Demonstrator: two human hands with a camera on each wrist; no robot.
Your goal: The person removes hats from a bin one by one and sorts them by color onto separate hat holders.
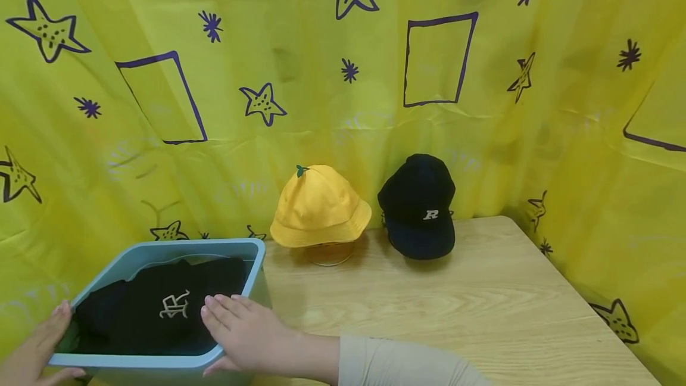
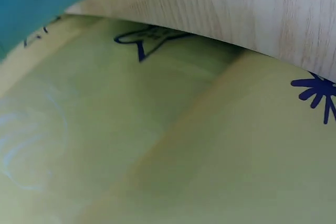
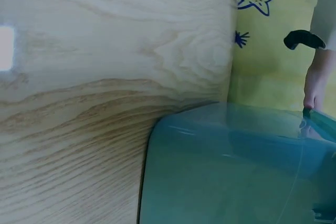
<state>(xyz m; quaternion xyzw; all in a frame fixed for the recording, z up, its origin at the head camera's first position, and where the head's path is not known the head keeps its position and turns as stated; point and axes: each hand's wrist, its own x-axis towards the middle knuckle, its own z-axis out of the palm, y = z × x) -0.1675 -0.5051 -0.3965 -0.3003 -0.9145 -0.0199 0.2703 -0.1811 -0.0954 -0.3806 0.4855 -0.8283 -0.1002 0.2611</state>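
A light-blue bin (image 1: 152,362) stands at the left of the table, also seen from outside as the bin (image 3: 226,177) in the right wrist view. Folded black cloth (image 1: 145,308) with a pale letter emblem lies inside it. The left hand (image 1: 37,347) holds the bin's near left corner, fingers along the side rim and thumb at the front. The right hand (image 1: 249,332) grips the near right corner, its fingers over the rim beside the cloth and its thumb outside. In the right wrist view, the left hand (image 3: 313,90) touches the far rim.
A yellow brimmed hat (image 1: 321,207) with a green sprout rests on a stand at the table's back. To its right is a dark cap (image 1: 420,207) with a white letter R. Behind the wooden table (image 1: 455,296) hangs a yellow curtain (image 1: 311,28) with drawn stars and frames.
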